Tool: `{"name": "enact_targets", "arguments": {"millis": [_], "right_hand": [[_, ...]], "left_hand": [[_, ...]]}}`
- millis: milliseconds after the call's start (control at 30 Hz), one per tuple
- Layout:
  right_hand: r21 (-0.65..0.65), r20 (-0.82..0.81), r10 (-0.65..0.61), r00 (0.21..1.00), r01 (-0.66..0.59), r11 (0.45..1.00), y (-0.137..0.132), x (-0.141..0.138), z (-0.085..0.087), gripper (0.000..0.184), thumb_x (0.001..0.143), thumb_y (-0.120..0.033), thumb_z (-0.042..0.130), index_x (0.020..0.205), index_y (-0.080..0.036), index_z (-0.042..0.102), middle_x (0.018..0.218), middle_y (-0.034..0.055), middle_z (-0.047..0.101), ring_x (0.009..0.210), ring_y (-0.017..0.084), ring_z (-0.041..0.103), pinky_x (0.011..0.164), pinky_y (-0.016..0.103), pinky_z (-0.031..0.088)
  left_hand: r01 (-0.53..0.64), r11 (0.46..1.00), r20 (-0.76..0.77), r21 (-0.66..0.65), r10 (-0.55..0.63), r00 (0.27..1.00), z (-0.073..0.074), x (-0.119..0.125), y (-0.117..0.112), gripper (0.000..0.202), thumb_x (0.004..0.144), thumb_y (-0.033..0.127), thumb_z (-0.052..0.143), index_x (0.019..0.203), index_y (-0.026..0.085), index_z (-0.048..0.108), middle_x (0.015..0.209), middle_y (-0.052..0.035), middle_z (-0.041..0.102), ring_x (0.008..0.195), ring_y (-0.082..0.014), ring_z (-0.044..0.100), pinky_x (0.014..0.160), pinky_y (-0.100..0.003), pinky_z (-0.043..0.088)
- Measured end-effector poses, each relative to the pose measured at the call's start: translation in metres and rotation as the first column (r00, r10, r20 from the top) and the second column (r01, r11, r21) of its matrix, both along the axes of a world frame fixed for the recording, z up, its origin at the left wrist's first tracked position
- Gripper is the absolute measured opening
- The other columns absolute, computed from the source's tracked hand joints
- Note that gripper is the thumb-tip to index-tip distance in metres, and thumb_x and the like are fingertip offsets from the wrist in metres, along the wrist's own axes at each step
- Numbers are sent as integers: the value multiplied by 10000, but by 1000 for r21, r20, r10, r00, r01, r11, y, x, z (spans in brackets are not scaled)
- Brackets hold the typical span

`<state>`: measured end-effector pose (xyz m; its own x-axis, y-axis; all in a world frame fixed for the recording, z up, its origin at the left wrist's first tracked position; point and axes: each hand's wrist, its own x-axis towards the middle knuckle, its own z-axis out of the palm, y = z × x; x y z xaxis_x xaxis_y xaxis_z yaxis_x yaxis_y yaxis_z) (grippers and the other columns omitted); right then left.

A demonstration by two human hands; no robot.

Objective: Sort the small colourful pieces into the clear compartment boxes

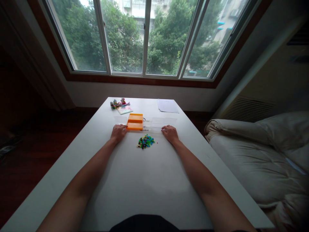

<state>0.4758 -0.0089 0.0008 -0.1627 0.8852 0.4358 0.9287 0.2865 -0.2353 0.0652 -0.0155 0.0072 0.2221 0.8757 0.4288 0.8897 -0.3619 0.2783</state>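
Observation:
A small heap of tiny coloured bricks [145,141] lies on the white table [135,187], between my two hands. My left hand [118,132] rests on the table with fingers curled, its fingertips beside an orange box [135,122]. My right hand [170,132] lies palm down, fingers loosely bent, at the edge of clear plastic bags [160,124]. Neither hand holds anything that I can see.
A booklet [125,110] and a small built toy model [118,103] sit at the far left of the table. White paper [167,105] lies far right. A padded couch [263,151] stands right of the table, a window [145,35] beyond it.

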Motion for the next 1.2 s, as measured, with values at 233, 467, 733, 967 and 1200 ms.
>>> {"name": "enact_targets", "arguments": {"millis": [233,467,733,967,1200], "right_hand": [[17,11,-9,1000,9,1000,3,-2,0,154,936,-303,631,962,-221,758,974,61,675,948,208,619,943,314,418],[10,-8,-14,1000,14,1000,3,-4,0,155,947,-298,617,969,-218,748,987,57,667,939,199,620,930,299,427],[-6,-1,-29,1000,29,1000,6,-4,2,150,937,-279,619,973,-215,749,990,59,672,936,197,624,923,299,424],[15,4,-34,999,34,999,9,-2,-3,158,920,-277,628,1005,-223,749,987,61,682,956,214,625,963,333,399],[15,-5,-19,1000,19,1000,8,0,-3,169,923,-278,619,1011,-226,752,989,61,686,954,216,622,968,335,397]], "left_hand": [[-3,1000,24,-24,4,1000,2,0,0,317,892,255,562,1168,268,716,1203,-69,711,1120,-274,623,1075,-476,411],[1,1000,20,-9,-1,1000,-1,1,4,316,904,257,550,1174,269,714,1173,-65,717,1118,-267,622,1080,-459,409],[10,1000,5,-3,-9,1000,0,2,5,312,883,241,560,1143,267,730,1159,-74,711,1154,-273,600,1098,-479,395],[8,1000,22,11,-9,1000,-3,1,6,310,895,251,549,1147,271,729,1152,-74,704,1179,-269,581,1111,-470,382],[37,999,7,16,-37,999,-2,1,6,311,902,259,543,1145,264,737,1184,-72,711,1196,-272,583,1114,-477,389]]}}
